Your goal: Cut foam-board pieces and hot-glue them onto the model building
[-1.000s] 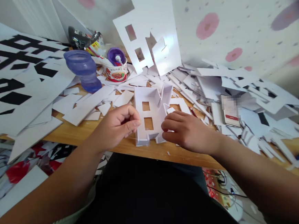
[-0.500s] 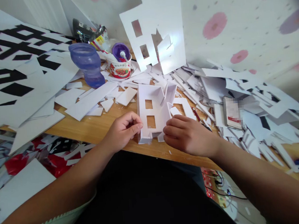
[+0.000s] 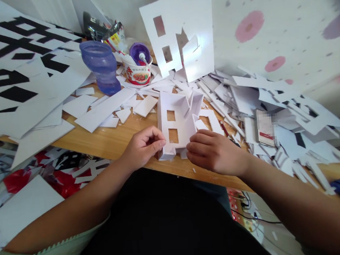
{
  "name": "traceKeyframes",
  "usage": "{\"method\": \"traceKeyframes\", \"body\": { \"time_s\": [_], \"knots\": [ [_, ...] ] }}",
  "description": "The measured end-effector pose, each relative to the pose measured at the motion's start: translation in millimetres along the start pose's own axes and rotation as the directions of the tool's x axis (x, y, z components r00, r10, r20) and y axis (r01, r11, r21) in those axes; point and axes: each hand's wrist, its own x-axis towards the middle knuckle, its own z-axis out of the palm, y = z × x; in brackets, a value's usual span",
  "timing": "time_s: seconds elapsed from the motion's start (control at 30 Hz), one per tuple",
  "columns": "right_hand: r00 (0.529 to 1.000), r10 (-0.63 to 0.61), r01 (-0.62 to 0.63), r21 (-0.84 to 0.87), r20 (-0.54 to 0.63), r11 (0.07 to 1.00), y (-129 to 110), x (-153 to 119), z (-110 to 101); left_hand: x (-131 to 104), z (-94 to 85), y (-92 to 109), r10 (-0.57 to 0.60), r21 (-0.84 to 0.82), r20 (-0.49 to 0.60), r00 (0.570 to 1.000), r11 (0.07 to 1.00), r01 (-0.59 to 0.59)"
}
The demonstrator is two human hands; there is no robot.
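A small white foam board model with raised walls and two window cutouts lies near the table's front edge. My left hand pinches thumb and forefinger together at its near left wall. At the near right corner, my right hand has its fingers curled in against the wall; the thumb is hidden. A white frame-shaped offcut lies just right of the model, with a thin red pen-like thing beside it.
Scraps litter the wooden table. Behind stand a purple translucent vessel, a paper food bowl and a tall cut board. A phone rests on the right-hand scrap pile. Black-and-white sheets lean at left.
The view has shifted slightly, so the table appears a little higher and further right. Both hands keep their places at the model's near end, with barely any movement.
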Motion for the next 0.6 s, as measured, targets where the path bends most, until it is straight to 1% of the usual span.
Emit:
{"method": "traceKeyframes", "body": {
  "time_s": [0.2, 0.4, 0.5, 0.6],
  "knots": [
    [0.998, 0.011, -0.011, -0.003, 0.063, 1.000, 0.0, 0.7, -2.3, -0.1, -0.3, 0.0, 0.000, 0.008, 0.013, 1.000, 1.000, 0.000],
    [0.997, 0.013, -0.015, 0.017, 0.079, 1.000, -3.1, 1.6, -1.5, 0.8, -1.1, -0.4, 0.041, 0.078, 0.005, 0.999, 0.996, -0.042],
    [0.997, 0.016, -0.018, 0.027, 0.069, 0.999, -2.6, 1.9, -0.7, 0.7, -1.2, 0.4, 0.040, 0.077, 0.014, 0.999, 0.996, -0.041],
    [0.999, 0.053, -0.052, 0.077, -0.009, 0.996, -1.4, -2.2, -1.2, 0.5, -1.8, 0.7, 0.028, 0.053, 0.023, 0.999, 0.998, -0.029]
  ]
}}
